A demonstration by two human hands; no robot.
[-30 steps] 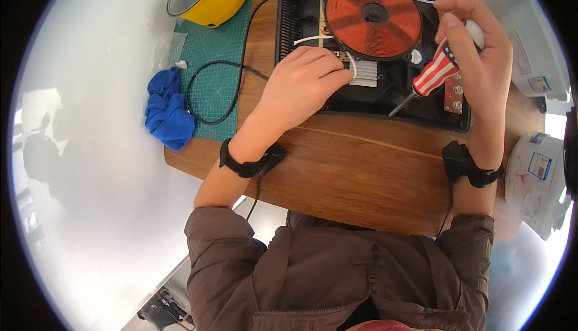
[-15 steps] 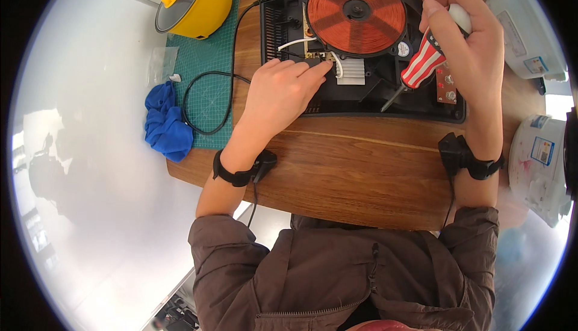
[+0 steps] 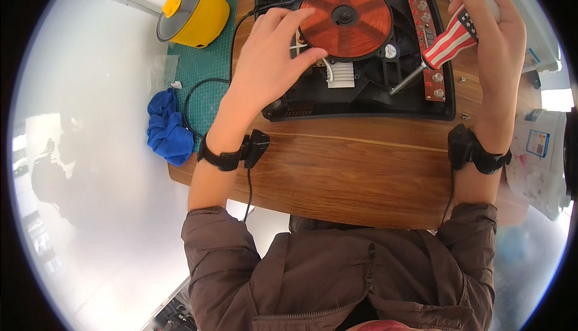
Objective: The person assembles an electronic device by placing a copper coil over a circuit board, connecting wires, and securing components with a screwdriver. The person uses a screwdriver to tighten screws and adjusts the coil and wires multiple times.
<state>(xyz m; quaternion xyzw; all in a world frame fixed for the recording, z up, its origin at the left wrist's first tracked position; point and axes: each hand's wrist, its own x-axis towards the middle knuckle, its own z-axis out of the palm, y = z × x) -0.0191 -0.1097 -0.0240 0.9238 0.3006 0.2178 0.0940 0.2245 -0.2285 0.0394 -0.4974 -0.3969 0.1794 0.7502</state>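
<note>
An opened induction cooker base, a black shell with its inside showing, lies on the table. A round copper coil sits in its upper middle, above a silver heat sink and a white wire. My left hand is open at the coil's left edge, thumb and fingers apart; whether it touches the coil I cannot tell. My right hand is closed round a screwdriver with a red-and-white striped, starred handle. Its shaft points down-left over the shell, past a red circuit board.
Two small screws lie right of the shell. A yellow pot with a lid and a blue cloth are at the left, by a green cutting mat and black cable. White containers stand at the right.
My left hand has lifted from beside the heat sink to the coil's left edge, and its fingers have spread. My right hand has moved right with the screwdriver, uncovering the red board.
</note>
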